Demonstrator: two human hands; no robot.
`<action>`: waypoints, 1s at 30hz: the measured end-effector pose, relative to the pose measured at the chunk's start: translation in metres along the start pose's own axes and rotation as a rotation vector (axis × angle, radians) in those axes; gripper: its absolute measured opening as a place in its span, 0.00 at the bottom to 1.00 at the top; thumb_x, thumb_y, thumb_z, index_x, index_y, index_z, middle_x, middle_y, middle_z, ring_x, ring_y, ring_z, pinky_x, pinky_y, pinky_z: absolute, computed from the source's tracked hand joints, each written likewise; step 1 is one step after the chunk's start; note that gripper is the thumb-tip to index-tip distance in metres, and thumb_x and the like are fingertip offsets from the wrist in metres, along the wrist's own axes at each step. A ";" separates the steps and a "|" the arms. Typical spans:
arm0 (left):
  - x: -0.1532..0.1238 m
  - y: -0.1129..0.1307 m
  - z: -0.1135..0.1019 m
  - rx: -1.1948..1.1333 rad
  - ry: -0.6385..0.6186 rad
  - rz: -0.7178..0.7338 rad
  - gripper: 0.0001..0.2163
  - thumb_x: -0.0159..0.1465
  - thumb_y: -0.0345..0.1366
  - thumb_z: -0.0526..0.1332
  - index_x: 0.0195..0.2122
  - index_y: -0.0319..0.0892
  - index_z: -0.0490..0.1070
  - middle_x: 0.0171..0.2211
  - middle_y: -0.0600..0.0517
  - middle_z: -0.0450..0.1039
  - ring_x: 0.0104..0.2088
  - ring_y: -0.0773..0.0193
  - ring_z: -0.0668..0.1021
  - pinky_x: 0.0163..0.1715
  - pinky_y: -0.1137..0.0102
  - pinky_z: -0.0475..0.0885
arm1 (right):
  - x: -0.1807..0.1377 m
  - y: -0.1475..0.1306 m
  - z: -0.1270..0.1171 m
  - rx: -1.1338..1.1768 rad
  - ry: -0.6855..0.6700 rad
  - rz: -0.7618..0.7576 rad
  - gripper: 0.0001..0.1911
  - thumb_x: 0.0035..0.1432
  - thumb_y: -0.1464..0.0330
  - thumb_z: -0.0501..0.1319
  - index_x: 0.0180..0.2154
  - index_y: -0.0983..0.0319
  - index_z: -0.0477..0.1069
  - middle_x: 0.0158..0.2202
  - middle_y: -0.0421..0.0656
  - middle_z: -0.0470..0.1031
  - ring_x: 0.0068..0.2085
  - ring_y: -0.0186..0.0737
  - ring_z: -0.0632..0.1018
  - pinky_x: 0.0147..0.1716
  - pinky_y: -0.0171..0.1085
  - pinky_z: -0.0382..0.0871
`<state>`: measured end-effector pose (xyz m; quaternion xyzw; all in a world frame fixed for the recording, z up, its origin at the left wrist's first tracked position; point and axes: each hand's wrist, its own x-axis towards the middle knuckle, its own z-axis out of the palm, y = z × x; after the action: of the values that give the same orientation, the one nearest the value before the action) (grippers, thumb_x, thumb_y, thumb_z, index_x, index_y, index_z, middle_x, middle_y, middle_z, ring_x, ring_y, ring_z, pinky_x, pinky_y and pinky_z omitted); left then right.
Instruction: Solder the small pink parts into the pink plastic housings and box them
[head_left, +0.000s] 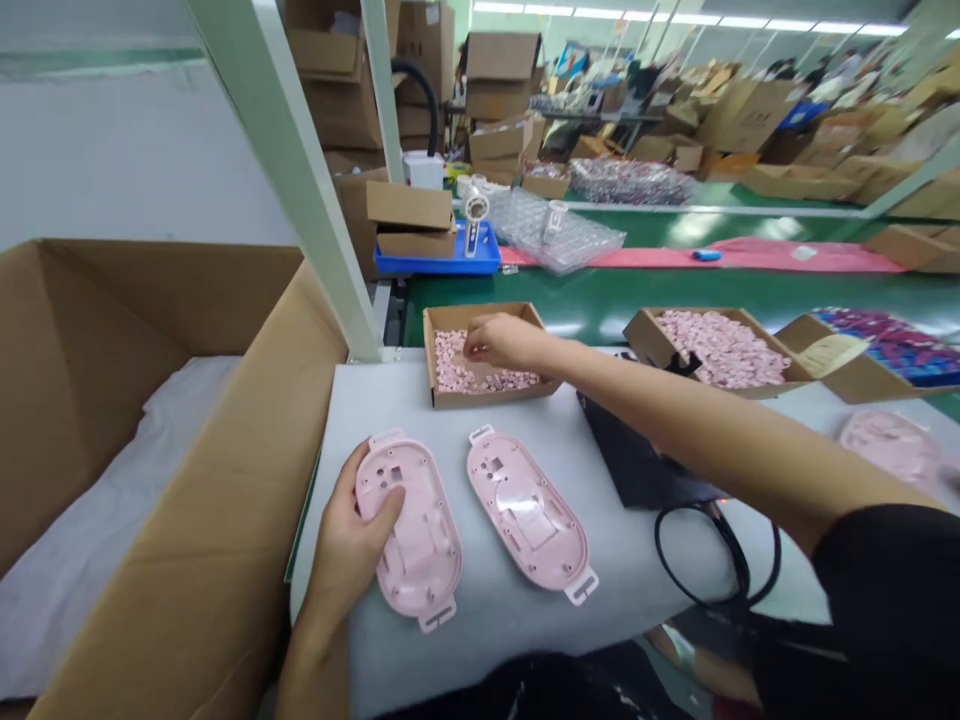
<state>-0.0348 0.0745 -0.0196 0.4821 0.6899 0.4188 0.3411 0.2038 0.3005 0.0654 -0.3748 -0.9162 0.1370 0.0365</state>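
Note:
Two pink oval plastic shells lie side by side on the grey mat (637,560). My left hand (349,535) grips the left pink shell (412,525) by its left edge, thumb on its inner face. The right pink shell (529,512) lies free beside it. My right hand (502,343) reaches forward into a small cardboard box (442,395) of small pink parts (457,372), fingers bent down and pinching among them. What the fingers hold is too small to make out.
A large open carton (210,500) with white lining stands at my left. A black device (637,465) with a looped cable (712,560) lies under my right arm. Another box of pink parts (720,348) sits right. A green conveyor (675,290) runs behind, past a slanted white post (300,180).

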 end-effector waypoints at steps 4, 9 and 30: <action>-0.030 0.026 0.004 0.004 -0.067 -0.011 0.33 0.63 0.47 0.64 0.67 0.44 0.60 0.63 0.45 0.71 0.61 0.49 0.75 0.57 0.59 0.76 | -0.069 -0.035 -0.009 0.154 0.205 0.068 0.22 0.71 0.63 0.53 0.46 0.74 0.78 0.40 0.45 0.78 0.45 0.38 0.79 0.46 0.37 0.67; -0.068 0.050 0.016 0.033 -0.214 0.062 0.29 0.69 0.43 0.62 0.69 0.52 0.53 0.62 0.45 0.71 0.56 0.51 0.79 0.48 0.61 0.80 | -0.158 -0.117 0.022 0.776 0.344 -0.049 0.02 0.63 0.71 0.65 0.37 0.61 0.78 0.30 0.37 0.80 0.28 0.28 0.77 0.29 0.27 0.71; -0.079 0.064 0.042 0.103 -0.468 0.160 0.23 0.72 0.37 0.60 0.66 0.57 0.59 0.58 0.53 0.75 0.51 0.63 0.81 0.49 0.70 0.78 | -0.182 -0.120 0.067 0.781 0.381 0.004 0.02 0.60 0.75 0.63 0.34 0.67 0.74 0.28 0.38 0.74 0.28 0.27 0.71 0.30 0.29 0.67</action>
<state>0.0500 0.0216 0.0258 0.6355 0.5723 0.2859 0.4323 0.2420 0.0769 0.0412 -0.3532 -0.7718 0.4018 0.3439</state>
